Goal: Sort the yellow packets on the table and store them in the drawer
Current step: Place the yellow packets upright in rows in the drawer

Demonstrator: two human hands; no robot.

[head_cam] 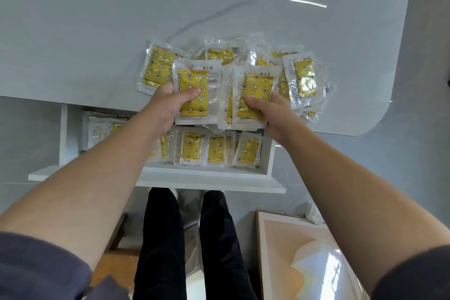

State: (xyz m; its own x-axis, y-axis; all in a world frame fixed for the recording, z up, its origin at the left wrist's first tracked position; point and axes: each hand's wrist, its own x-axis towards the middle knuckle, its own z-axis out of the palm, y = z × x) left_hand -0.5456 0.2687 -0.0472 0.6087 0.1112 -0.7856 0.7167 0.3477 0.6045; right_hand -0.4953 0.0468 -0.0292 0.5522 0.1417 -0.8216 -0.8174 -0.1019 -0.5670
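Observation:
Several yellow packets in clear wrap lie in a loose pile [302, 75] near the front edge of the white marbled table [97, 31]. My left hand [168, 105] grips one yellow packet [194, 90] by its lower left side, thumb on top. My right hand [270, 109] grips another yellow packet [253, 97], with more packets stacked under it. Both held packets hover over the table's front edge. Below them the white drawer [209, 175] stands pulled out, with a row of upright packets [216, 148] inside and more lying at its left end [102, 126].
The table's rounded corner [379, 119] is at the right. My legs in black trousers [190, 238] stand in front of the drawer. A framed peach-coloured panel [299, 258] lies on the floor at the lower right.

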